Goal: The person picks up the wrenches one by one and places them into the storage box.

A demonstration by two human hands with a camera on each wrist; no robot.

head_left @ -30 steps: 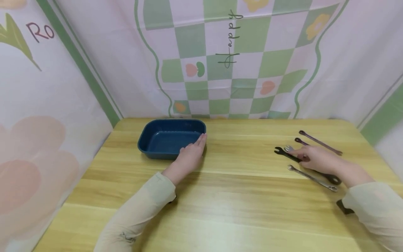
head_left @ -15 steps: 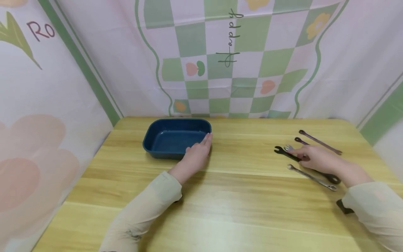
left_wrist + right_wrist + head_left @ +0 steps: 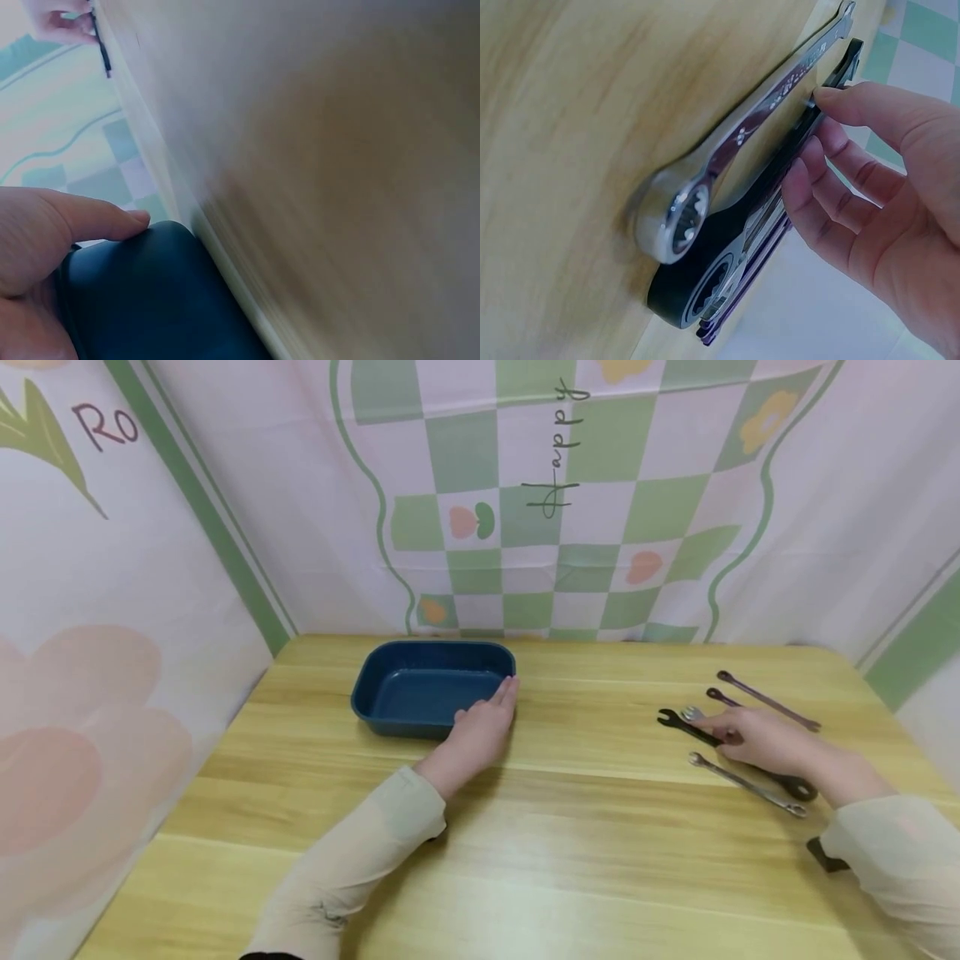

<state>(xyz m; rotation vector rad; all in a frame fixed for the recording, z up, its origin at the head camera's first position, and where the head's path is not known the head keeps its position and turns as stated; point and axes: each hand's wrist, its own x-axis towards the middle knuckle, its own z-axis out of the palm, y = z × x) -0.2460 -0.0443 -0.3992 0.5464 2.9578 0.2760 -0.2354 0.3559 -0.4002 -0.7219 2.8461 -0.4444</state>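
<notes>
In the head view, a dark blue rectangular basin (image 3: 427, 727) stands at the back left of the table. My left hand (image 3: 480, 735) grips its right end wall; the left wrist view shows the thumb (image 3: 112, 221) lying along the wall's outer face. To the right, my right hand (image 3: 765, 743) is at a black wrench (image 3: 686, 727), pinching it between thumb and fingers. Behind it lies a silver wrench (image 3: 692, 714), mostly covered by the hand. Nearer the front is another silver wrench (image 3: 742, 131). Two purple wrenches lie farther back, one (image 3: 768, 700) fully visible.
The wooden table (image 3: 570, 852) spreads between basin and wrenches. A printed curtain (image 3: 585, 518) with checks hangs along the back edge, and another drape (image 3: 135, 693) flanks the left side.
My left hand and the blue basin have slid to the right along the table. My right hand stays at the wrenches, which lie as before. The head view has shifted slightly.
</notes>
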